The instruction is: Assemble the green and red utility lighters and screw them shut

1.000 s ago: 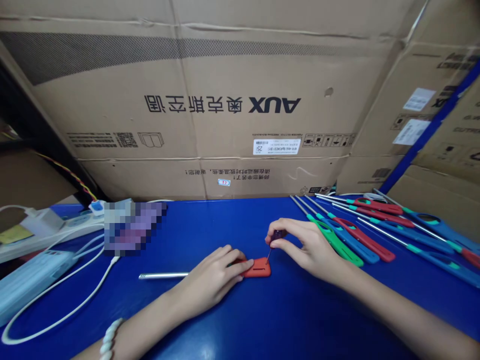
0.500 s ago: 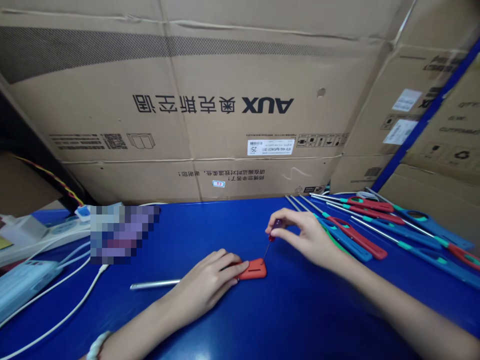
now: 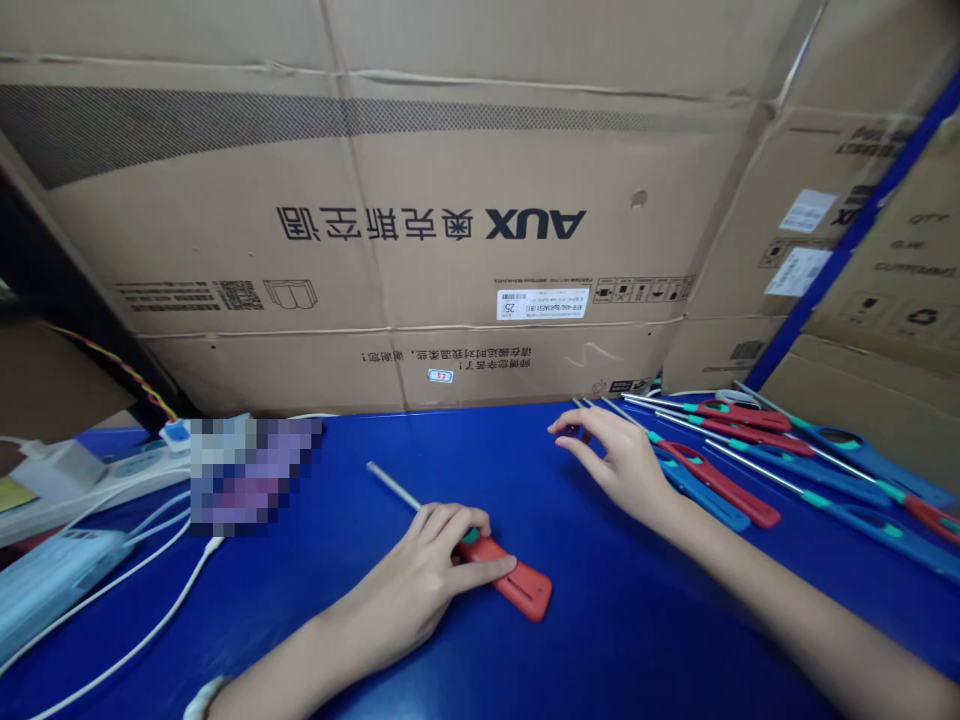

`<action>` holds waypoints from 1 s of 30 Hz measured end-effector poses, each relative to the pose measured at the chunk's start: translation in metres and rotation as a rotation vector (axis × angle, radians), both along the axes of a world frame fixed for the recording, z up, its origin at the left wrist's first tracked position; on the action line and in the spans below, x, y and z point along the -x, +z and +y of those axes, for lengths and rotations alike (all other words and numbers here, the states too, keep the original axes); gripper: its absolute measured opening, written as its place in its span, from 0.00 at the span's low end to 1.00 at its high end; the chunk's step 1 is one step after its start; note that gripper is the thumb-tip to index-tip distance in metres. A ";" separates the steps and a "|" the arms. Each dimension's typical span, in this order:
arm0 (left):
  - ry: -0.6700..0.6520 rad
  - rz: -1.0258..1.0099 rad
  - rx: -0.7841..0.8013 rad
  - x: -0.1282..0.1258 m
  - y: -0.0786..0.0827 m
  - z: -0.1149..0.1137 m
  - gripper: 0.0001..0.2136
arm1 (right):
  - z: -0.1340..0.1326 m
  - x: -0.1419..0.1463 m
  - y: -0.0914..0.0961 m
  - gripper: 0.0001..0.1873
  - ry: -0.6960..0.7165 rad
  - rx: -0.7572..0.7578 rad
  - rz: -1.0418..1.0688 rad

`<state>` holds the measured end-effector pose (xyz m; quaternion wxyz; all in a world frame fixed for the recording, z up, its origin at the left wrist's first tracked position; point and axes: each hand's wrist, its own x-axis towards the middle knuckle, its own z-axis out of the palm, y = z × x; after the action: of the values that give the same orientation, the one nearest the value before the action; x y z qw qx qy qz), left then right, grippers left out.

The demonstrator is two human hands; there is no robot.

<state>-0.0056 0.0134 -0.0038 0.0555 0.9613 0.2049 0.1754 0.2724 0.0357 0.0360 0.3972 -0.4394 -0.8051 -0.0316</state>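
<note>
My left hand [image 3: 427, 570] is closed around a red long-necked lighter [image 3: 531, 590] with a green trigger part and a metal tube. The lighter lies slanted on the blue table, its tube pointing away to the left and its slotted handle end toward me. Up and to the right, apart from the lighter, my right hand [image 3: 619, 455] pinches a small screwdriver [image 3: 572, 431]. Only a bit of its dark purple handle shows between thumb and fingers; its shaft cannot be made out.
Several red and blue long-necked lighters [image 3: 727, 485] lie fanned out at the right. A power strip [image 3: 150, 475], a light blue power bank [image 3: 60, 570] and white cables [image 3: 169, 625] occupy the left. A large cardboard box [image 3: 420, 280] stands along the back.
The lighter has turned in my left hand, its handle end swinging toward me and its tube away. My right hand has lifted the screwdriver off the handle and moved slightly right.
</note>
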 end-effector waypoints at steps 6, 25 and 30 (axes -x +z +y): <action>-0.053 0.058 0.069 -0.001 0.002 -0.001 0.28 | -0.014 0.021 -0.010 0.14 0.163 -0.046 -0.280; -0.151 0.081 0.062 -0.002 0.009 -0.005 0.18 | -0.013 0.019 -0.014 0.12 -0.181 0.490 -0.850; -0.136 0.081 0.047 -0.001 0.008 -0.003 0.17 | 0.010 -0.006 -0.013 0.16 -0.371 0.537 -0.916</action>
<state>-0.0049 0.0105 0.0042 0.0813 0.9778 0.1451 0.1271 0.2785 0.0458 0.0231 -0.1309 -0.6008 -0.7843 -0.0825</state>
